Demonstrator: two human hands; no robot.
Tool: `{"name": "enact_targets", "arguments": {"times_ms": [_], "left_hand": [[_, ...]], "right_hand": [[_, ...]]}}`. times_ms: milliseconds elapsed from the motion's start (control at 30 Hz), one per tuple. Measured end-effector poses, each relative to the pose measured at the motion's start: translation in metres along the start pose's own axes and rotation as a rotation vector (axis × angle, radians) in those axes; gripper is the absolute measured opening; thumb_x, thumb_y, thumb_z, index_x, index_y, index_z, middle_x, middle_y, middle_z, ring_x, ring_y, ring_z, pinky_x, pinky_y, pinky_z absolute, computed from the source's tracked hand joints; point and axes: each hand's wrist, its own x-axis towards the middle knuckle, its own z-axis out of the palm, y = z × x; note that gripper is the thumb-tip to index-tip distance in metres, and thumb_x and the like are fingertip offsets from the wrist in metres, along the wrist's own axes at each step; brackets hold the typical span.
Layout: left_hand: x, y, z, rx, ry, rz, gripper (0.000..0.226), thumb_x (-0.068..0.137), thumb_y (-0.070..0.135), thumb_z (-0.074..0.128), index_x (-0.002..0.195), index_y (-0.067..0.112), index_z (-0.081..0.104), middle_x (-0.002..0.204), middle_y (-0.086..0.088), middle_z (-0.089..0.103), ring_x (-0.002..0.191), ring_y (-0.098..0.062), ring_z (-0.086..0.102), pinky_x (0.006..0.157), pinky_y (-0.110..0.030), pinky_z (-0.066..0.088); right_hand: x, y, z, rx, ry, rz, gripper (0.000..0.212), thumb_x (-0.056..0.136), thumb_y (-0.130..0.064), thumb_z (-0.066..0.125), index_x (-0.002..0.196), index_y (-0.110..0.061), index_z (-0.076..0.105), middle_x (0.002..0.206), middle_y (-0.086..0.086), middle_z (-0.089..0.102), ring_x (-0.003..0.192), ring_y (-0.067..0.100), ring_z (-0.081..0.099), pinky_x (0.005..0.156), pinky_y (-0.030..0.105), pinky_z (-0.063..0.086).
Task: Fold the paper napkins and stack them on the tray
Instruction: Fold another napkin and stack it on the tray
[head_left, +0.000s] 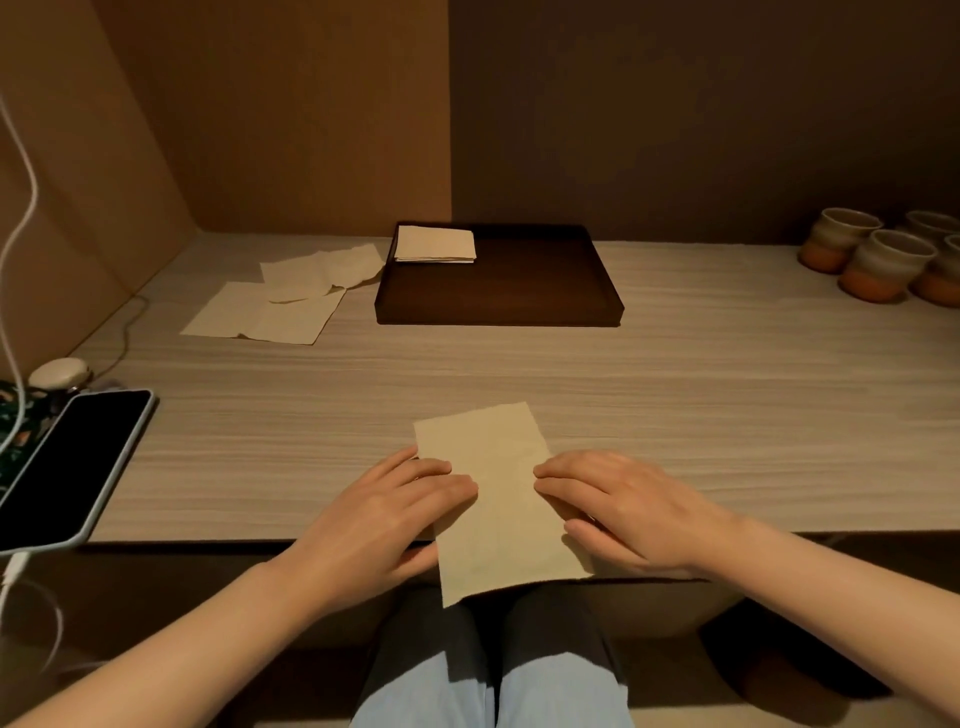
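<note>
napkin held flat at the table's near edge, both hands on it

a long, narrow paper napkin (496, 499) is laid lengthwise at the near edge of the table (675, 395), its near end hanging past the edge above the person's lap. the left hand (384, 512) is laid on the napkin's left side, with the fingers stretched nearly straight and close together, pressing the sheet down; the thumb is seen at the lower left edge of the paper. the right hand (618, 506) is placed on the right side, fingers lightly bent with the tips on the paper, and the thumb is set against the napkin's right edge; whether the edge is pinched cannot be told.

further back, a dark tray (545, 296) is set on the table, and a small stack of folded napkins (435, 244) is seen in its far left corner. just left of the tray, unfolded napkins (291, 301) are spread on the table, overlapping one another. a phone (67, 467) with a dark screen is lying at the left edge, with a white cable (21, 208) nearby. several ceramic cups (878, 260) are grouped at the far right.
</note>
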Motion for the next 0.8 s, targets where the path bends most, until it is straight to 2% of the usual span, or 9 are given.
{"name": "enact_targets", "arguments": {"times_ms": [100, 200, 333, 433, 567, 633, 667, 800], "left_hand": [[-0.004, 0.004, 0.000, -0.018, 0.082, -0.035, 0.049, 0.091, 0.048, 0.040, 0.134, 0.026, 0.049, 0.123, 0.010, 0.061, 0.119, -0.008, 0.047, 0.107, -0.033, 0.039], [-0.009, 0.009, 0.001, -0.071, 0.119, -0.084, 0.046, 0.093, 0.045, 0.036, 0.131, 0.026, 0.053, 0.119, 0.012, 0.061, 0.116, -0.007, 0.046, 0.100, -0.029, 0.042], [-0.012, 0.007, 0.005, -0.141, 0.185, -0.152, 0.040, 0.089, 0.043, 0.049, 0.123, 0.025, 0.060, 0.110, 0.015, 0.062, 0.108, -0.003, 0.047, 0.094, -0.018, 0.036], [-0.009, 0.007, 0.004, -0.230, 0.256, -0.223, 0.034, 0.088, 0.039, 0.054, 0.115, 0.025, 0.067, 0.098, 0.020, 0.061, 0.100, 0.000, 0.048, 0.086, -0.017, 0.038], [-0.001, 0.008, 0.002, -0.371, 0.296, -0.377, 0.028, 0.083, 0.021, 0.072, 0.110, 0.028, 0.069, 0.090, 0.019, 0.059, 0.094, 0.001, 0.050, 0.078, -0.012, 0.040], [0.003, 0.010, 0.000, -0.449, 0.307, -0.473, 0.030, 0.080, 0.019, 0.074, 0.107, 0.032, 0.069, 0.091, 0.016, 0.058, 0.092, 0.002, 0.052, 0.076, -0.010, 0.040], [0.005, 0.010, -0.001, -0.477, 0.311, -0.521, 0.032, 0.080, 0.019, 0.074, 0.108, 0.033, 0.068, 0.093, 0.014, 0.057, 0.091, 0.001, 0.053, 0.077, -0.012, 0.042], [0.016, 0.013, -0.006, -0.492, 0.290, -0.697, 0.040, 0.089, 0.022, 0.064, 0.127, 0.031, 0.056, 0.095, 0.014, 0.055, 0.099, -0.011, 0.053, 0.089, -0.036, 0.048]], "right_hand": [[-0.008, -0.001, 0.002, 0.020, 0.000, -0.039, 0.044, 0.095, -0.026, 0.042, 0.136, -0.014, 0.052, 0.138, 0.005, 0.055, 0.128, 0.018, 0.050, 0.105, 0.037, 0.044], [-0.018, -0.003, 0.004, 0.036, -0.027, -0.042, 0.054, 0.086, -0.020, 0.048, 0.139, -0.022, 0.046, 0.142, -0.002, 0.051, 0.134, 0.015, 0.044, 0.110, 0.036, 0.039], [-0.024, -0.007, 0.005, 0.076, -0.026, 0.000, 0.063, 0.084, -0.021, 0.055, 0.145, -0.023, 0.039, 0.142, -0.007, 0.048, 0.133, 0.006, 0.040, 0.111, 0.024, 0.033], [-0.021, -0.011, 0.007, 0.094, -0.007, 0.022, 0.061, 0.089, -0.029, 0.056, 0.147, -0.025, 0.035, 0.139, -0.008, 0.049, 0.128, 0.004, 0.042, 0.107, 0.020, 0.036], [-0.005, -0.014, 0.005, 0.270, 0.038, 0.145, 0.048, 0.093, -0.046, 0.055, 0.137, -0.027, 0.048, 0.122, -0.012, 0.054, 0.115, 0.002, 0.047, 0.095, 0.022, 0.045], [0.005, -0.015, 0.004, 0.399, 0.081, 0.239, 0.041, 0.090, -0.049, 0.058, 0.126, -0.028, 0.058, 0.110, -0.014, 0.057, 0.107, 0.004, 0.050, 0.088, 0.022, 0.046], [0.010, -0.016, 0.003, 0.454, 0.112, 0.296, 0.036, 0.089, -0.047, 0.060, 0.120, -0.028, 0.062, 0.104, -0.015, 0.060, 0.102, 0.004, 0.052, 0.085, 0.022, 0.046], [0.027, -0.017, -0.001, 0.567, 0.176, 0.508, 0.014, 0.091, -0.030, 0.064, 0.099, -0.024, 0.073, 0.091, -0.015, 0.069, 0.088, 0.000, 0.060, 0.078, 0.022, 0.050]]}}
